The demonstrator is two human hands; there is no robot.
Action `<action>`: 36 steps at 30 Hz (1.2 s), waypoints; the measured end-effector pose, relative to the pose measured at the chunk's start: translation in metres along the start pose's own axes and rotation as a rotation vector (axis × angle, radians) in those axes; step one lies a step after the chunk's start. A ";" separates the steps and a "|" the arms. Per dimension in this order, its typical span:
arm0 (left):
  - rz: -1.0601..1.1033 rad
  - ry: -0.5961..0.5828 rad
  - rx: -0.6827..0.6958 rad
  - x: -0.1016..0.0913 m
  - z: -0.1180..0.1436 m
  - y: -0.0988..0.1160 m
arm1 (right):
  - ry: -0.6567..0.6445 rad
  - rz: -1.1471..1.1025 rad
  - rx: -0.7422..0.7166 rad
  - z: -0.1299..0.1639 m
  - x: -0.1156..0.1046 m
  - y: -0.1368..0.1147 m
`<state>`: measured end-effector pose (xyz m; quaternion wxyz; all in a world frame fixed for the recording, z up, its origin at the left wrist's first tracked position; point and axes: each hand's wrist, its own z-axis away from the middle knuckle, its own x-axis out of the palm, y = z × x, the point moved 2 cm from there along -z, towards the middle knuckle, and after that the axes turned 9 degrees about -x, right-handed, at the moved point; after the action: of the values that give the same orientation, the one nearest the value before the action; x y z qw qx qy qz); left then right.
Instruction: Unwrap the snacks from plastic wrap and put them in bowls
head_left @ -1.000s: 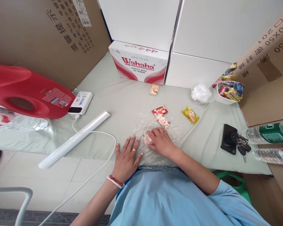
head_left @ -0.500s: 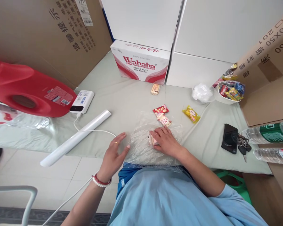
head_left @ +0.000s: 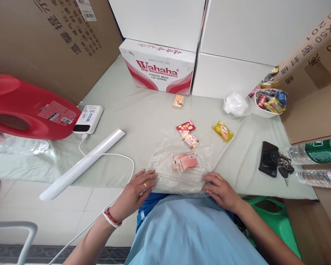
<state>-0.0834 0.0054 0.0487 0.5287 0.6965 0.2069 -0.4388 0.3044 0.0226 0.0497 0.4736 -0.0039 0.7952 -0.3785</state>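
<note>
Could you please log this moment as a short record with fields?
left hand: on the near left edge of the clear bag
right hand: on the bag's near right edge
in bag: pink snack pack
beyond bag: two small packs, yellow pack
left side: white roll, power bank, red jug
right side: phone and keys, snack bowl

Low desk under a pale green cloth, closed in at the back by stacked white boxes and a red-and-white carton. Large brown cardboard boxes on the left and right sides. Below the desk edge, light grey floor tiles with a darker strip nearest the camera. Soft, even light, no hard shadows.
</note>
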 end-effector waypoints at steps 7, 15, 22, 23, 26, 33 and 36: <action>0.042 0.001 -0.055 -0.011 -0.020 0.010 | 0.053 -0.135 0.160 -0.048 -0.035 0.000; -0.132 -0.057 -0.003 0.004 -0.008 0.009 | -0.346 0.296 0.161 -0.123 -0.018 0.014; -0.125 -0.049 -0.030 0.010 -0.002 0.010 | -0.324 0.354 0.163 -0.147 -0.009 -0.009; -0.122 -0.046 -0.032 0.009 -0.002 0.010 | -0.348 0.352 0.174 -0.150 -0.006 -0.011; -0.088 -0.021 -0.034 0.005 -0.003 0.008 | -0.316 0.273 0.170 -0.146 -0.004 -0.012; 0.155 0.137 -0.103 -0.005 -0.007 0.013 | -0.261 -0.099 -0.011 -0.051 -0.039 -0.025; 0.224 0.184 -0.115 -0.005 -0.020 0.015 | -0.249 0.026 0.064 -0.021 -0.029 -0.025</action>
<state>-0.0670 0.0187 0.0627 0.5922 0.7210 0.2002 -0.2988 0.2957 0.0281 0.0919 0.5735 -0.0256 0.7178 -0.3940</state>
